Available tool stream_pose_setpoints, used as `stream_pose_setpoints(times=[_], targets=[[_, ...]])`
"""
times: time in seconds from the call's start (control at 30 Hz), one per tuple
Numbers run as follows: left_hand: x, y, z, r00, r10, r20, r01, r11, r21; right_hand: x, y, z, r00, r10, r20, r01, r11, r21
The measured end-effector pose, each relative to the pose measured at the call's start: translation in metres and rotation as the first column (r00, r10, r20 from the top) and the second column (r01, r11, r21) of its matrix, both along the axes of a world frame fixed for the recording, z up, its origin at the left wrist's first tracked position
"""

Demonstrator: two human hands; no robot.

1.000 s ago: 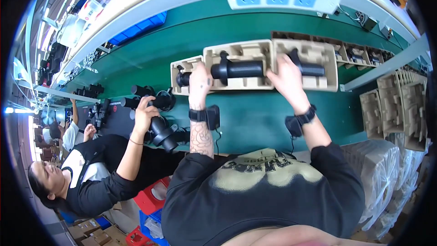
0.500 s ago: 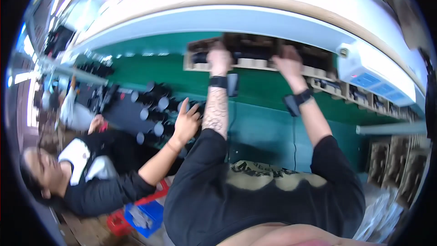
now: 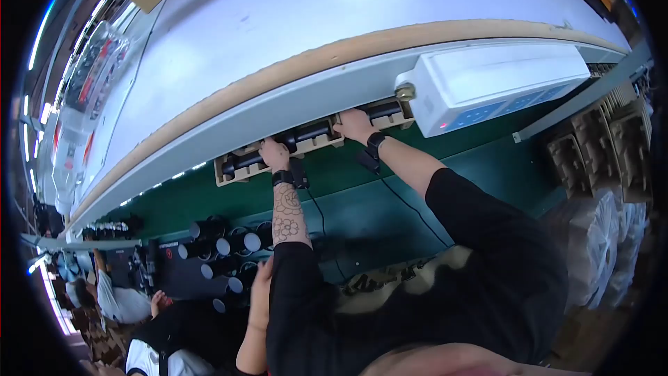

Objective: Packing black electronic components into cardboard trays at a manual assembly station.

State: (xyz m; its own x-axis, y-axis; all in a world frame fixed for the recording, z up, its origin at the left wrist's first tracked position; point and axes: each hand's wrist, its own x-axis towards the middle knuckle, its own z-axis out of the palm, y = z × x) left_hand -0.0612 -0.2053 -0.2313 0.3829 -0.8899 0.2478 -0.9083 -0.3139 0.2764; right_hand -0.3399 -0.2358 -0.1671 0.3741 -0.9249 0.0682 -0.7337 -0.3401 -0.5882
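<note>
A tan pulp tray (image 3: 314, 142) with a long black cylindrical device (image 3: 309, 132) in it lies on the green belt (image 3: 390, 202), under the edge of a white shelf. My left hand (image 3: 273, 155) grips the tray's left end and my right hand (image 3: 353, 125) grips its right end. Both wrists carry black bands with a small black unit and a cable. A similar tray (image 3: 233, 167) with a black device lies just to the left, and another (image 3: 391, 114) to the right, partly hidden by a white box.
A white power-strip box (image 3: 487, 87) hangs from the shelf (image 3: 334, 21) right of my hands. Stacks of empty pulp trays (image 3: 602, 146) and plastic-wrapped bundles (image 3: 598, 244) stand at the right. A co-worker's hand (image 3: 261, 278) reaches toward several black cylinders (image 3: 229, 251) at lower left.
The view has swung upward, so the shelf now fills the top. My hands have stayed on the tray's ends, now stretched farther from me. The co-worker's hand remains near the black cylinders.
</note>
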Motion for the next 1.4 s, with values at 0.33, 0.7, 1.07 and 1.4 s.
stream_pose_setpoints(times=[0.33, 0.7, 1.07, 1.4], targets=[[-0.059, 0.005, 0.043, 0.816, -0.2, 0.543, 0.283, 0.957, -0.072, -0.072, 0.113, 0.032, 0.966, 0.113, 0.232, -0.052, 0.966, -0.253], [-0.398, 0.239, -0.003, 0.574, -0.797, -0.19, 0.819, 0.566, 0.098, -0.469, 0.426, 0.289, 0.243, -0.584, 0.775, 0.958, 0.016, -0.288], [-0.456, 0.231, 0.019, 0.64, -0.634, -0.434, 0.723, 0.688, 0.061, -0.688, 0.384, 0.338, 0.506, -0.311, 0.805, 0.817, 0.473, -0.331], [-0.513, 0.271, 0.105, 0.369, -0.496, -0.786, 0.683, 0.718, -0.132, -0.699, 0.377, 0.328, 0.463, -0.104, 0.88, 0.855, 0.314, -0.413]])
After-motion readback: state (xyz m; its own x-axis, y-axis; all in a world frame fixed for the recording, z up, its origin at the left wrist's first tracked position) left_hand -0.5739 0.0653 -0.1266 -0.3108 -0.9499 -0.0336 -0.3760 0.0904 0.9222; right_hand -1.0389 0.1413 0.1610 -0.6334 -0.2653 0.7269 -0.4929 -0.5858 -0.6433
